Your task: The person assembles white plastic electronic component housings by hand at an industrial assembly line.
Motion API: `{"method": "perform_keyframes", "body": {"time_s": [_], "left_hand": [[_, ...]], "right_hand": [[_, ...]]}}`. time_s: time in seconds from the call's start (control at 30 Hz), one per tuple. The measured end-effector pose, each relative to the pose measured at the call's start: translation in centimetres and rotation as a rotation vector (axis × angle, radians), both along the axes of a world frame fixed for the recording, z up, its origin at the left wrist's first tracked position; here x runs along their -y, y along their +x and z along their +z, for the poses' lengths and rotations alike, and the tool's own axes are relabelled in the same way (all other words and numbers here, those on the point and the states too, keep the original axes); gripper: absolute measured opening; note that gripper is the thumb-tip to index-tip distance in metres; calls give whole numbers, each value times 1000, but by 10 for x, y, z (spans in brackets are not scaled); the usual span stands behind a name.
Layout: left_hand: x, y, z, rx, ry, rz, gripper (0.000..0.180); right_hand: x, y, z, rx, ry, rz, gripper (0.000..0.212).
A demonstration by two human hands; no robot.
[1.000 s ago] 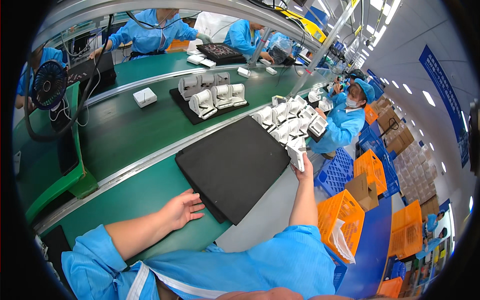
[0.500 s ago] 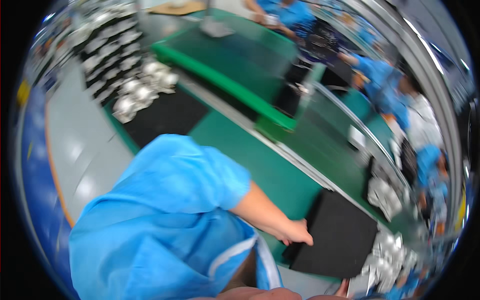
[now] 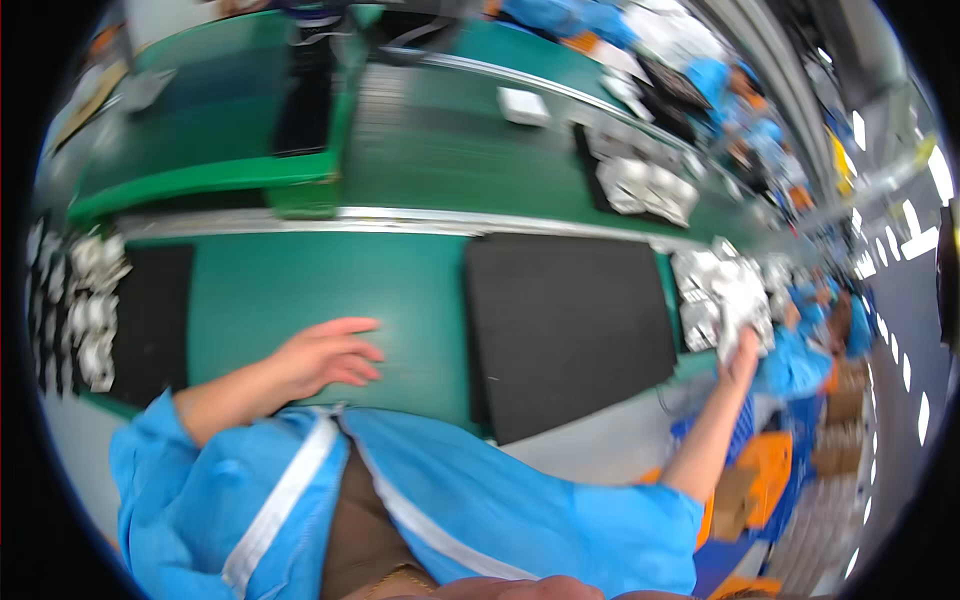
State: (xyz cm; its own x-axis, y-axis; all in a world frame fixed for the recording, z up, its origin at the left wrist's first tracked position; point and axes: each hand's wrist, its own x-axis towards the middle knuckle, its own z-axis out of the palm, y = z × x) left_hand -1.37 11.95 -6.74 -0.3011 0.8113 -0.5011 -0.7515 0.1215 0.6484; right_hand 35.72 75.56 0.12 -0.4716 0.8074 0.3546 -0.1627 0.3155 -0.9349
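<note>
My left hand hovers over the green bench top, fingers apart and holding nothing. To its right lies a stack of black foam-like sheets. Far out to the right, my right hand has its fingers closed on a crinkled silvery-white bag. More silvery bags lie right beside that one, at the bench's right end. Blur hides what is inside the bags.
Left on the bench is a black sheet with silvery-white packs along it. Beyond a metal rail runs a green conveyor, carrying a white box and a black tray of white packs. Co-workers in blue sit at the far right.
The view has swung to the right. My left hand has left the black sheets and is now over the bare bench top. My right hand now shows fully, gripping a silvery bag.
</note>
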Motion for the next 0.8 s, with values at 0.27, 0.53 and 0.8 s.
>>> {"method": "perform_keyframes", "body": {"time_s": [0.27,0.53,0.8], "left_hand": [[17,5,4,2,131,127,48],[-42,9,25,-594,174,-329,81],[-147,61,20,-1261,23,-147,100]], "right_hand": [[49,-156,30,105,-202,452,60],[55,-187,-10,207,-278,614,71],[25,-163,-30,424,-511,181,72]]}}
